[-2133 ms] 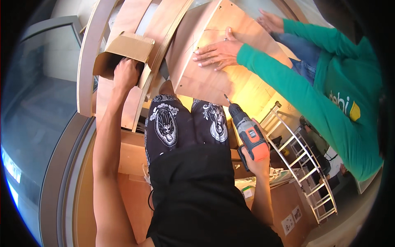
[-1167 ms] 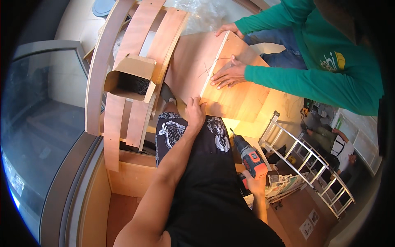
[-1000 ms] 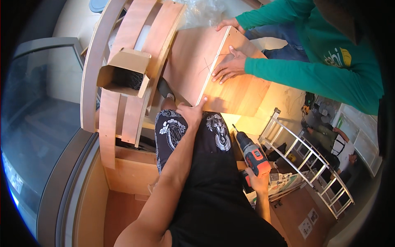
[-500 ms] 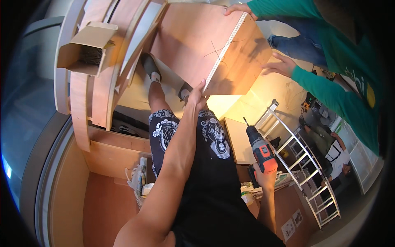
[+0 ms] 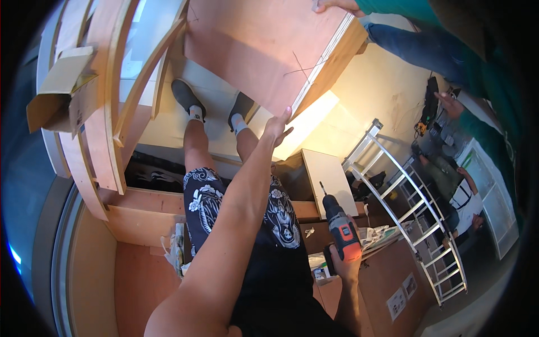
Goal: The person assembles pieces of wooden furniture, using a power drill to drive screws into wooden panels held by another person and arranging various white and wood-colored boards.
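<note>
My left hand (image 5: 279, 128) reaches forward and grips the near lower corner of a plywood box (image 5: 247, 50), its thumb along the pale layered edge. Crossed dark lines mark the wood near that edge. In my right hand (image 5: 343, 264) is a red and black cordless drill (image 5: 342, 230), its bit pointing up and away from me. A co-worker's hand (image 5: 337, 5), in a green sleeve, holds the far top edge of the box. The co-worker's other hand (image 5: 450, 105) is apart from the box, fingers spread.
Curved plywood ribs (image 5: 106, 95) stand at left, with an open cardboard box (image 5: 64, 92) on them. A white panel (image 5: 328, 180) is beyond the drill. An aluminium ladder (image 5: 410, 213) leans at right. Another person (image 5: 463, 199) is at far right, near a framed pane (image 5: 491, 196).
The plywood box has tilted, so less of its side face shows. The co-worker's lower hand has moved away from it to the right. The drill appears slightly lower and farther left.
</note>
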Demonstrator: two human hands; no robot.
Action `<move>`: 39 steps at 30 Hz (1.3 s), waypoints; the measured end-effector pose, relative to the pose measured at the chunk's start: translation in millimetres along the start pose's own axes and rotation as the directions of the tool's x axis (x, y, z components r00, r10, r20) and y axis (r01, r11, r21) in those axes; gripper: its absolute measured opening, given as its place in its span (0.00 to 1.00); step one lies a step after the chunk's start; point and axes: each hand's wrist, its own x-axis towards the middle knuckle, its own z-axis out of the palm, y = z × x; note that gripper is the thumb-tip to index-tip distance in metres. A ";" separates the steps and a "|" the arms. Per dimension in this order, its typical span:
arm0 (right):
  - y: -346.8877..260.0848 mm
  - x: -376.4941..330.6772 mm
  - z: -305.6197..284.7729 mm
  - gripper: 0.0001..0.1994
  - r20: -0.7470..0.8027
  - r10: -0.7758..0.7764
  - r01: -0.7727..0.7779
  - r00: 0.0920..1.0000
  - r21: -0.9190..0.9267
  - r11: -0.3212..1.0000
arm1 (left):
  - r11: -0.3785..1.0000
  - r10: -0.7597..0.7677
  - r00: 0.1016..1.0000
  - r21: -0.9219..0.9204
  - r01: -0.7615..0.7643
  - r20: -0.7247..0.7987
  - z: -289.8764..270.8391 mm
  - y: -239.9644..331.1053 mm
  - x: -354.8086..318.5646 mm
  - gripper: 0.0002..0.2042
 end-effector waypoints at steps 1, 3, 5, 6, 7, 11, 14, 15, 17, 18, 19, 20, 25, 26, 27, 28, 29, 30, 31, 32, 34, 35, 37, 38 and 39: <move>4.1 -0.2 7.3 0.36 -0.021 -0.006 0.007 1.000 0.006 1.000 | 0.998 -0.019 1.000 0.057 0.019 0.001 2.2 -0.7 8.4 0.42; 14.8 -1.9 18.3 0.36 -0.062 -0.029 0.030 0.998 0.019 0.999 | 0.989 -0.035 0.999 0.142 0.035 -0.006 5.9 -0.9 25.3 0.41; 39.9 -8.1 25.5 0.36 -0.028 0.003 -0.002 1.000 0.035 0.999 | 0.979 -0.033 0.999 0.201 0.036 -0.017 16.1 -1.8 37.6 0.40; 45.5 -9.5 27.1 0.36 -0.012 0.022 -0.022 1.000 0.035 0.999 | 0.970 -0.015 0.997 0.242 0.034 -0.080 22.5 -1.1 41.7 0.34; 50.0 -10.0 29.9 0.36 -0.007 0.024 -0.024 1.000 0.045 0.999 | 0.954 0.019 0.995 0.299 0.011 -0.098 25.0 3.0 45.2 0.32; 63.6 -13.5 32.9 0.35 -0.040 0.005 -0.003 0.999 0.063 0.998 | 0.824 0.124 0.984 0.565 -0.031 -0.127 28.3 12.5 32.4 0.23; 76.1 -9.7 39.5 0.33 -0.014 0.030 -0.027 0.999 0.181 0.983 | 0.710 0.342 0.934 0.678 -0.190 -0.097 -10.5 21.3 21.8 0.18; 73.2 -7.2 40.5 0.33 -0.007 0.067 -0.065 0.998 0.135 0.989 | 0.661 0.436 0.896 0.706 -0.253 -0.086 -26.6 28.1 13.7 0.17; 69.1 -4.6 39.0 0.33 -0.003 0.118 -0.118 0.993 0.074 0.990 | 0.619 0.427 0.903 0.745 -0.249 -0.053 -53.8 43.3 -13.7 0.14; 68.5 -6.4 34.2 0.33 -0.012 0.136 -0.135 0.991 0.061 0.989 | 0.592 0.432 0.902 0.756 -0.278 -0.006 -59.4 50.3 -39.7 0.13; 67.4 -4.3 33.1 0.33 -0.028 0.105 -0.103 0.994 0.089 0.991 | 0.563 0.440 0.897 0.766 -0.310 0.039 -66.0 59.9 -67.3 0.11; 62.3 -3.4 36.8 0.34 -0.033 0.070 -0.066 0.997 0.122 0.990 | 0.485 0.545 0.832 0.770 -0.414 0.103 -84.2 65.3 -95.6 0.09; 33.8 1.9 59.5 0.33 -0.111 -0.053 0.076 0.992 0.208 0.975 | 0.257 0.777 0.623 0.858 -0.445 0.090 -120.1 134.4 -316.0 0.06; 30.4 -2.2 58.5 0.33 -0.149 -0.111 0.140 0.983 0.200 0.970 | 0.259 0.816 0.574 0.845 -0.469 0.069 -132.1 150.4 -344.0 0.06; 30.4 -8.4 57.5 0.34 -0.195 -0.165 0.198 0.967 0.165 0.966 | 0.268 0.840 0.541 0.828 -0.493 0.049 -142.5 161.3 -365.8 0.06; 32.2 -13.2 54.3 0.35 -0.227 -0.229 0.259 0.947 0.113 0.959 | 0.242 0.903 0.426 0.756 -0.608 0.054 -144.0 161.5 -385.1 0.06; 30.9 -19.9 57.8 0.36 -0.232 -0.231 0.257 0.945 0.090 0.962 | 0.134 0.951 0.306 0.825 -0.549 0.050 -153.7 174.2 -405.8 0.06; 28.7 -24.0 59.7 0.37 -0.186 -0.181 0.201 0.966 0.092 0.975 | 0.034 0.982 0.181 0.875 -0.483 0.062 -162.2 192.1 -425.3 0.07; 28.8 -29.8 60.8 0.39 -0.146 -0.122 0.136 0.982 0.090 0.987 | -0.056 0.994 0.061 0.912 -0.405 0.088 -171.1 210.8 -441.0 0.07; 23.0 -33.2 62.1 0.39 -0.167 -0.182 0.196 0.969 0.071 0.978 | -0.153 0.987 -0.084 0.966 -0.210 0.138 -185.5 230.7 -448.7 0.07; 15.4 -46.0 64.2 0.39 -0.211 -0.264 0.274 0.941 0.015 0.962 | -0.121 0.989 -0.112 0.953 -0.277 0.093 -185.1 255.7 -450.3 0.08; -0.7 -56.1 60.6 0.39 -0.210 -0.241 0.254 0.948 0.039 0.966 | -0.159 0.985 -0.116 0.933 -0.324 0.127 -183.6 277.9 -454.9 0.09; -26.6 -78.9 50.8 0.39 -0.225 -0.187 0.210 0.956 0.085 0.974 | -0.207 0.978 -0.073 0.925 -0.318 0.193 -169.5 309.0 -451.2 0.11; -27.1 -89.0 49.6 0.38 -0.286 -0.217 0.259 0.933 0.115 0.959 | -0.232 0.972 -0.038 0.916 -0.326 0.232 -159.9 316.1 -440.2 0.13; -25.5 -97.9 54.0 0.39 -0.297 -0.192 0.251 0.936 0.177 0.952 | -0.196 0.978 0.013 0.939 -0.281 0.207 -166.1 324.9 -426.3 0.14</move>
